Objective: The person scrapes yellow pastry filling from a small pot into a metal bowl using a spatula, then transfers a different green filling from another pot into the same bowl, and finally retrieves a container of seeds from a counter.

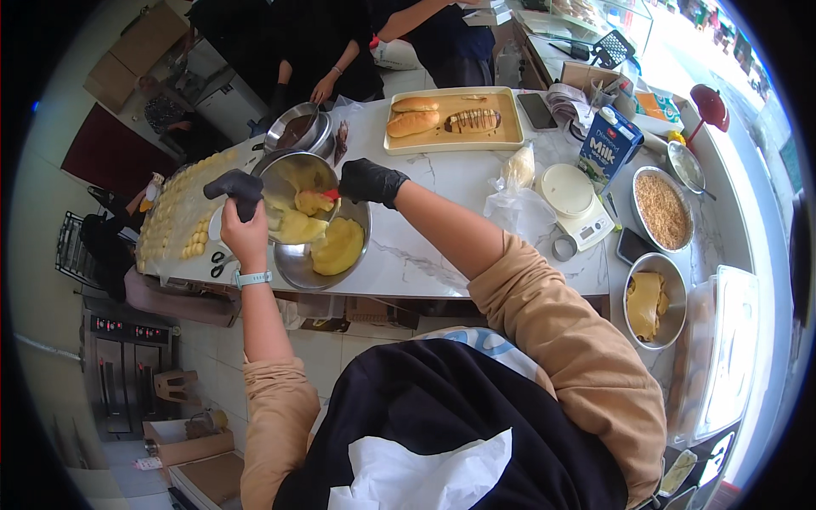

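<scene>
My left hand, with a watch at the wrist, is closed at the rim of a tilted metal mixing bowl. A dark grey, cloth-like piece covers its fingers. Yellow cream coats the tilted bowl's inside and hangs over its lower edge. Beneath sits a second metal bowl holding a smooth yellow mass. In a black glove, my right hand grips a spatula with a red head, which touches the cream inside the tilted bowl.
Behind are a bowl of brown mixture and a tray of filled buns. Rows of dough balls lie left, near scissors. Rightward stand a scale, a milk carton and a bowl of crumbs. People work across the table.
</scene>
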{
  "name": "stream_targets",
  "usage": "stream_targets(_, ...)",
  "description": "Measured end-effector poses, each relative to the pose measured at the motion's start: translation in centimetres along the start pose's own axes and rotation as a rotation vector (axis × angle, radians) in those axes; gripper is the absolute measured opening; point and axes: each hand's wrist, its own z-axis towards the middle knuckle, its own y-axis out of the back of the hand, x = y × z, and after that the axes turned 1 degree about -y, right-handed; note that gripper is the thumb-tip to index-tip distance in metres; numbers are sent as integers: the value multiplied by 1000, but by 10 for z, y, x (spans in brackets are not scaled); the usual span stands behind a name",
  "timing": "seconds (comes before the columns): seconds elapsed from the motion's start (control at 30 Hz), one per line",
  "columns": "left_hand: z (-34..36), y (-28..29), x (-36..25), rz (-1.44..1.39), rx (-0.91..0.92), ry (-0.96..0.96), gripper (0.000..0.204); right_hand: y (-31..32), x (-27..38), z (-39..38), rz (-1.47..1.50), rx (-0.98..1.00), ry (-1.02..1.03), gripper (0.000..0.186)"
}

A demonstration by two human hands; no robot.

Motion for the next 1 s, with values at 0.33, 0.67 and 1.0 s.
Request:
stream_targets(0.33,4,-10,18,1,132,93,28,-28,18,-4,673,382,-428,9)
stream_targets(0.67,13,-14,25,-116,113,99,25,-46,12,-24,1993,413,-812,26)
stream_targets(1.0,16,-14,38,-86,98,14,27,-17,60,-66,562,15,-408,25)
